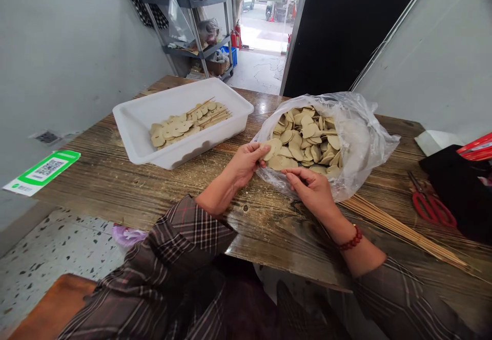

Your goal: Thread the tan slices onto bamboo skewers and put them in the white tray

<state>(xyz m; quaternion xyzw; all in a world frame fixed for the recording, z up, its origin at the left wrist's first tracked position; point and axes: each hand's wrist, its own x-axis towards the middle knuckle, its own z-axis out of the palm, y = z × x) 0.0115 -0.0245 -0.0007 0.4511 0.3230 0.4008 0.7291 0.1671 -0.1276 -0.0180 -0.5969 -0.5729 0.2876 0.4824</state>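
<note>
My left hand [248, 165] pinches a flat beige disc [272, 148] at the near left edge of a clear plastic bag [355, 150]. Many similar discs [307, 130] fill the open bag. Just to the right, my right hand [310, 189] has thumb and fingers pressed together on a thin wooden skewer [285, 171], of which only a short tip shows. A white tub [180, 160] on the left holds discs threaded on skewers [177, 129]. A bundle of long skewers [407, 230] lies on the table beside my right forearm.
The wooden table [154, 191] carries red-handled scissors [432, 208] and a black box [453, 191] at the right, and a green-and-white code card [44, 172] at the left. A grey cart [188, 2] stands behind the table.
</note>
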